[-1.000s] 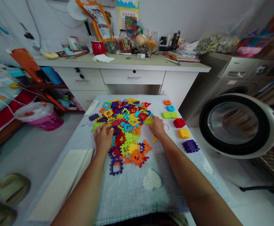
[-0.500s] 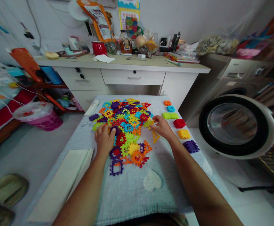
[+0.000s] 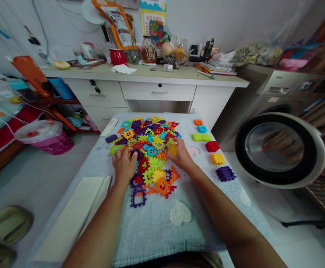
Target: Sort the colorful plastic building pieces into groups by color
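A heap of coloured plastic interlocking tiles [image 3: 148, 143] lies on a pale blue towel [image 3: 162, 219] over a small table. My left hand [image 3: 124, 165] rests curled on the heap's left side, fingers closed over tiles. My right hand [image 3: 181, 156] is at the heap's right edge, pinching a yellow tile [image 3: 173, 149]. To the right runs a column of sorted stacks: orange [image 3: 198, 122], blue [image 3: 202, 129], green [image 3: 201, 137], red [image 3: 212, 146], yellow [image 3: 217, 159] and purple [image 3: 226, 173].
A cluttered white desk [image 3: 151, 80] stands behind the table. A washing machine with its round door [image 3: 279, 149] swung open is at the right. A pink bin [image 3: 46, 137] sits on the floor at left, slippers [image 3: 11, 225] lower left, a folded cream cloth [image 3: 73, 216] on the table's left edge.
My right hand has moved left from near the sorted stacks back onto the heap's right edge and now pinches a yellow tile. My left hand has stayed in place.
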`<act>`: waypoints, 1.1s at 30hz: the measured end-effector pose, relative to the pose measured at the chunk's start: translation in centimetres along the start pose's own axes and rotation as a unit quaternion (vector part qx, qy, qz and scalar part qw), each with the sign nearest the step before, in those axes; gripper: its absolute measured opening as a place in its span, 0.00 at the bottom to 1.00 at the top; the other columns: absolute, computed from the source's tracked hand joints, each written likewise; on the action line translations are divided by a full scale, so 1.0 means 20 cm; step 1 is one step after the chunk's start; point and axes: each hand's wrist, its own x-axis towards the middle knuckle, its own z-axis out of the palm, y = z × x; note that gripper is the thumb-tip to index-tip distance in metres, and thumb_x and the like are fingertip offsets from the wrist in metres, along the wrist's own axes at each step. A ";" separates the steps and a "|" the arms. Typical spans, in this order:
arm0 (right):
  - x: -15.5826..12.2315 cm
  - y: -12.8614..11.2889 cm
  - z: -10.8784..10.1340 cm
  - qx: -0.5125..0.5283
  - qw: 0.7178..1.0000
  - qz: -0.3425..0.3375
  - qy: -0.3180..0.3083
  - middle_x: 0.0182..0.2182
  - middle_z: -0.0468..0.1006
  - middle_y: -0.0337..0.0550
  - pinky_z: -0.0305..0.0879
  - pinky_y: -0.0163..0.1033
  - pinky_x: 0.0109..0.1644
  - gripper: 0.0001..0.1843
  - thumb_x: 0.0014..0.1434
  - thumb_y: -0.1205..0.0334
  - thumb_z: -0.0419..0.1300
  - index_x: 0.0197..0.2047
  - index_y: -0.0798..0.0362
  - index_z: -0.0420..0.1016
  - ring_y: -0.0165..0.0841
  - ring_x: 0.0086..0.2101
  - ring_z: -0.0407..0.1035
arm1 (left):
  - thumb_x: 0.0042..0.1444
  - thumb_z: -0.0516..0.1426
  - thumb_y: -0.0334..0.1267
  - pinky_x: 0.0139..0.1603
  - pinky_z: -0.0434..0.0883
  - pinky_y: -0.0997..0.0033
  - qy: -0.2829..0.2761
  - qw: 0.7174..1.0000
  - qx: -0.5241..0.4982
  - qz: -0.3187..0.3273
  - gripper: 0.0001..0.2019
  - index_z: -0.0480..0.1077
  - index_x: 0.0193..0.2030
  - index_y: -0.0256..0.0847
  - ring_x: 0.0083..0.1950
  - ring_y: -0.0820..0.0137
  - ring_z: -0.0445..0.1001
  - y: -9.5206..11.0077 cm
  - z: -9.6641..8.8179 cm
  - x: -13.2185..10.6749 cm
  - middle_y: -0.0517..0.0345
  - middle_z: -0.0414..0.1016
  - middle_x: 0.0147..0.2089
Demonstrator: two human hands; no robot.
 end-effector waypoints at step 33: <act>-0.03 -0.06 -0.13 -0.268 0.947 0.028 -0.176 0.47 0.75 0.55 0.65 0.45 0.54 0.17 0.57 0.57 0.66 0.48 0.56 0.79 0.44 0.47 0.69 | 0.62 0.51 0.49 0.71 0.57 0.46 -0.004 1.000 0.000 0.002 0.19 0.74 0.50 0.41 0.68 0.53 0.62 0.02 -0.02 0.00 0.41 0.67 0.63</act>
